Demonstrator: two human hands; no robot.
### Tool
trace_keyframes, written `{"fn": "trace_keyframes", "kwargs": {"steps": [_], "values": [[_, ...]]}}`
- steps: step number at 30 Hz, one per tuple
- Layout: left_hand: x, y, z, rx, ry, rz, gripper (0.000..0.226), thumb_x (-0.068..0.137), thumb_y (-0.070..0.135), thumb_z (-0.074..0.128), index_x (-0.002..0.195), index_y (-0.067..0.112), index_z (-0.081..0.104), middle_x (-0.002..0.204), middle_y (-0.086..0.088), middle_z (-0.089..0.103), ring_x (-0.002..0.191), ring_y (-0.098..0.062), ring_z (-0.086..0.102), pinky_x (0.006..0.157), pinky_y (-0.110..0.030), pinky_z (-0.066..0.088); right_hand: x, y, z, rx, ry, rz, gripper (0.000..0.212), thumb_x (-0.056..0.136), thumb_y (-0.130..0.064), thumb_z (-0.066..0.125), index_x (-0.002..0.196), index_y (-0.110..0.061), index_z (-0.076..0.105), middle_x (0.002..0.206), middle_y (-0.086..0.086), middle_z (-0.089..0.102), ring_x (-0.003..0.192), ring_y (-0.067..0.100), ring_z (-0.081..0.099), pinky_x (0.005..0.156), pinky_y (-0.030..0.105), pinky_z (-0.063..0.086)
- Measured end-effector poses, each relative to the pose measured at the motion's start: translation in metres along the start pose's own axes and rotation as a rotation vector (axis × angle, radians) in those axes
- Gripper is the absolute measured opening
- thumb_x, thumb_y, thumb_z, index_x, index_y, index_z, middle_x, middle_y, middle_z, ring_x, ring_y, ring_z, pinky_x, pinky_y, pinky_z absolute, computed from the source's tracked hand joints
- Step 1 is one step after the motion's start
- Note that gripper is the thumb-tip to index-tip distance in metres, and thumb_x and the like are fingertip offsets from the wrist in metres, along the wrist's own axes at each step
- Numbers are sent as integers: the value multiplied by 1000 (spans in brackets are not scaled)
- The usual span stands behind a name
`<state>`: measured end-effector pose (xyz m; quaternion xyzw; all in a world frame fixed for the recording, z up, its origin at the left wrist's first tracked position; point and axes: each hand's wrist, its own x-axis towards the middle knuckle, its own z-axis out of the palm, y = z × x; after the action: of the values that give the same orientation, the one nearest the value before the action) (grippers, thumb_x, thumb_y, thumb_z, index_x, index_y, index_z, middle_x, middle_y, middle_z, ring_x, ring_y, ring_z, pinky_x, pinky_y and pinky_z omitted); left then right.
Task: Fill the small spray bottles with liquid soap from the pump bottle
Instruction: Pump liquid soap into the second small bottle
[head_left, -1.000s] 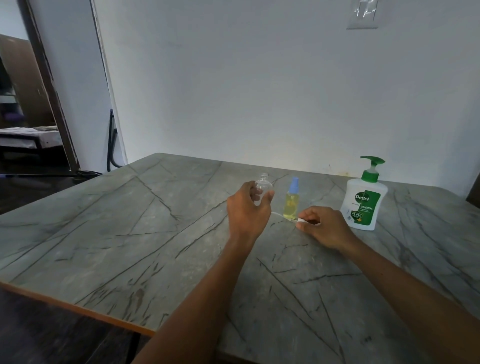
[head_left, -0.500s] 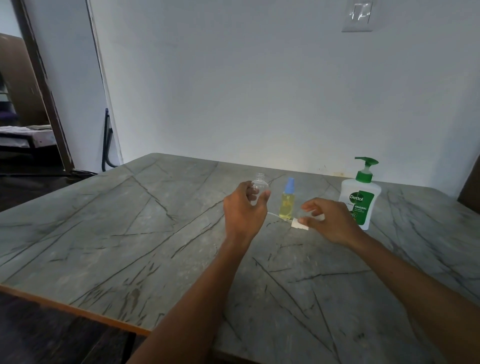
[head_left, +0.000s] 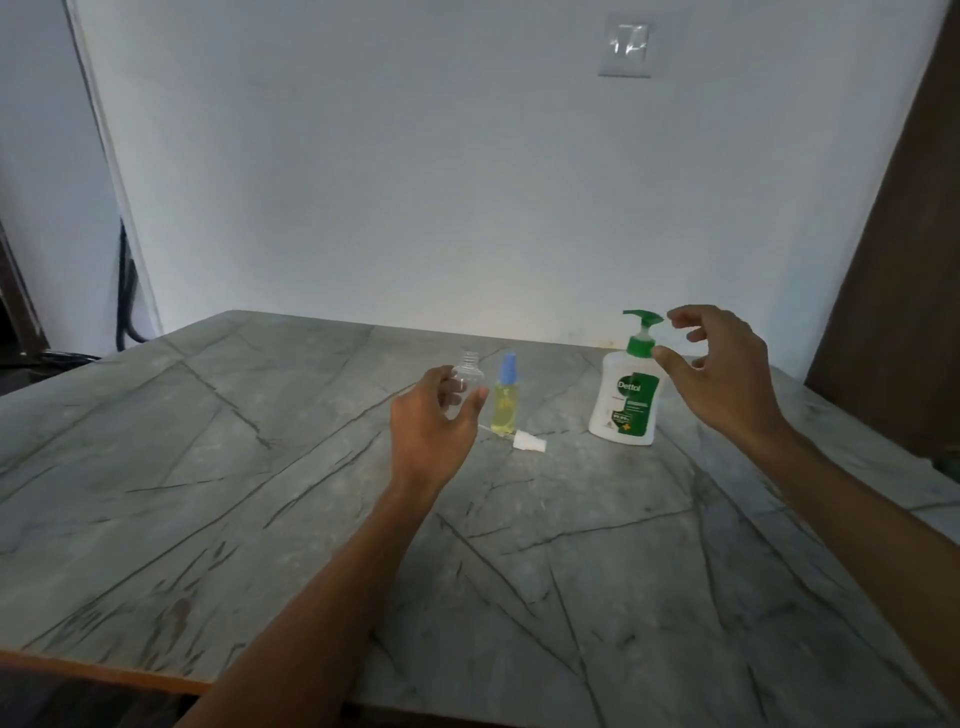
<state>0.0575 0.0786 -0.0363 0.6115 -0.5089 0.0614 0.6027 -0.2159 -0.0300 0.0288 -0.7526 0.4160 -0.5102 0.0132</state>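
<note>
1. On the table (head_left: 208, 467), near its middle, the left hand (head_left: 434, 415) curls its fingers and thumb round a clear bottle (head_left: 467, 382). It holds the bottle upright with the threaded neck uncapped and showing above the fingers, likely to keep the mouth steady and open for soap. The hand hides whether the base rests on the table.
2. Just right of it stands a second bottle (head_left: 505, 408), capped in blue and holding yellowish liquid. It looks already filled, which would explain why it is set aside.
3. A white spray head (head_left: 529, 442) lies on its side in front of that one, its thin tube pointing toward the left hand. It probably belongs to the clear bottle and is parked within reach for refitting.
4. The pump bottle (head_left: 626, 400) stands upright further right, well apart from the small bottles, its spout pointing left toward them.
5. The right hand (head_left: 722, 374) hovers beside the pump with its fingers spread, loosely curved and holding nothing. The thumb is just beside the green collar; I cannot tell whether it touches. The shape suits gripping or pressing the pump.
</note>
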Motion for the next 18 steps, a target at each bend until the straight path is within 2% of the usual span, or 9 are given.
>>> {"fn": "trace_keyframes", "kwargs": {"steps": [3, 7, 11, 14, 16, 18], "values": [[-3, 2, 3, -15, -28, 27, 48, 82, 41, 71, 118, 11, 63, 101, 3, 71, 85, -4, 65, 72, -3, 44, 8, 16, 0, 37, -6, 51, 60, 80, -27, 78, 132, -25, 49, 123, 0, 56, 105, 17, 53, 89, 49, 52], [-5, 1, 6, 4, -48, 64, 51, 82, 44, 70, 120, 11, 63, 100, 4, 70, 85, -4, 64, 74, -5, 45, 15, 28, 12, 135, -154, 152, 83, 77, -34, 81, 143, -38, 32, 136, 6, 47, 113, 18, 49, 95, 47, 49], [-5, 0, 7, 5, -49, 87, 51, 81, 49, 67, 117, 13, 64, 97, 6, 70, 82, -2, 64, 74, -7, 46, 17, 30, 30, 251, -204, 158, 92, 76, -31, 83, 146, -43, 25, 140, 8, 44, 116, 21, 49, 98, 42, 46], [-4, 0, 7, 2, -41, 99, 51, 80, 50, 66, 116, 14, 64, 97, 8, 70, 82, -1, 64, 74, -7, 47, 16, 33, 43, 300, -183, 152, 93, 75, -26, 84, 145, -45, 25, 132, 3, 50, 110, 19, 55, 89, 31, 48], [-4, 1, 7, -7, -42, 105, 56, 79, 56, 62, 117, 15, 64, 97, 8, 69, 83, 0, 64, 74, -7, 47, 14, 36, 51, 326, -176, 141, 92, 76, -19, 83, 145, -43, 27, 123, -1, 53, 101, 14, 58, 78, 19, 48], [-4, 2, 7, -15, -49, 106, 62, 76, 61, 57, 117, 15, 64, 97, 9, 69, 84, 1, 64, 75, -6, 47, 12, 38, 58, 336, -164, 132, 90, 77, -17, 82, 145, -42, 27, 117, -3, 55, 93, 6, 59, 71, 14, 46]]}}
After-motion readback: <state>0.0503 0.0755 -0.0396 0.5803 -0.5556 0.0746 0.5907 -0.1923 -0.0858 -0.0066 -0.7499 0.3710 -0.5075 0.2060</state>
